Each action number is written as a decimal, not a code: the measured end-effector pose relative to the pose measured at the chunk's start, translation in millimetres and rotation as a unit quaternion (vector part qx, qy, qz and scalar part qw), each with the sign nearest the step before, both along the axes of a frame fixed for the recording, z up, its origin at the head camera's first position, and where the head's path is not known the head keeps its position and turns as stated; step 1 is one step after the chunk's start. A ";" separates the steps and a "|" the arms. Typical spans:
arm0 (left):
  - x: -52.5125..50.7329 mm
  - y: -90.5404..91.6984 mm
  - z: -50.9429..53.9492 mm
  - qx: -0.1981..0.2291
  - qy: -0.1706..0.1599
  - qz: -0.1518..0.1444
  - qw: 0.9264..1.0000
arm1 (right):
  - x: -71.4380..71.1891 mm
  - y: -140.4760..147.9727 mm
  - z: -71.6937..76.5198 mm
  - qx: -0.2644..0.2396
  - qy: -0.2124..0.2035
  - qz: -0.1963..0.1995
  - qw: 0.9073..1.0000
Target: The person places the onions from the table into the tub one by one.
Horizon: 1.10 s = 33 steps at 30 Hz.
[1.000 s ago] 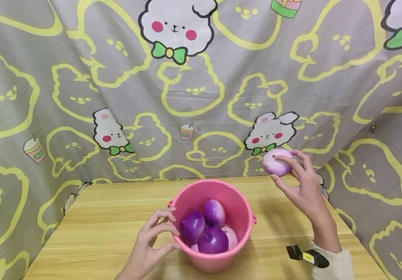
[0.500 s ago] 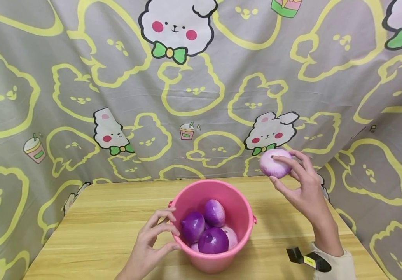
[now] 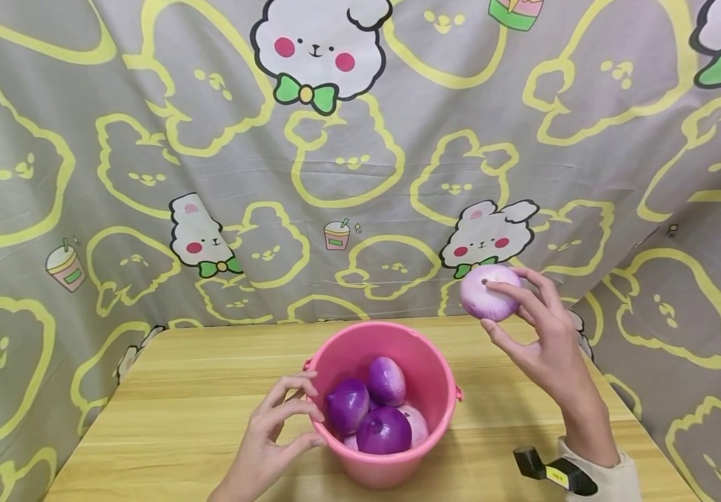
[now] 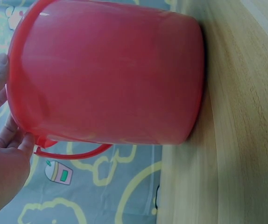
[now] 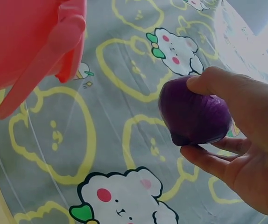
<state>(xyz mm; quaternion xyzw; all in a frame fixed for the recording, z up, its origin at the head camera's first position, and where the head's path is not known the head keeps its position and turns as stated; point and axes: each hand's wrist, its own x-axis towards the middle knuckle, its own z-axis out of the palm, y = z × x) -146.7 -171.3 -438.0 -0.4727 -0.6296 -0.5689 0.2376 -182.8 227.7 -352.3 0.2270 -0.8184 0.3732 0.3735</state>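
Note:
A pale purple-and-white onion [image 3: 489, 296] is held up by my right hand [image 3: 542, 331], pinched between thumb and fingers, to the right of and above a pink bucket [image 3: 398, 464]. In the right wrist view the same onion [image 5: 190, 112] shows a darker purple side and a small pointed tip. My left hand [image 3: 275, 425] grips the bucket's left rim with bent fingers and thumb; the left wrist view shows these fingers at the rim of the bucket [image 4: 110, 70]. Inside lie several onions, among them a glossy dark purple onion [image 3: 384, 431] at the front. The lowest ones are partly hidden.
The bucket stands on a light wooden table [image 3: 197, 390]. Behind and on both sides hangs a grey curtain [image 3: 360, 174] with cartoon animals. A red handle [image 4: 78, 154] hangs along the bucket's side. A black wrist device [image 3: 551, 473] is worn at the right cuff.
My right hand has moved the onion slightly left, towards the bucket. The left hand stays at the rim, and the onions in the bucket lie as before.

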 end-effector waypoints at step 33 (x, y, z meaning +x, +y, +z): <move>4.6 2.3 5.2 -0.003 -0.016 0.003 1.000 | 25.9 -39.8 30.0 -0.005 0.024 0.088 0.996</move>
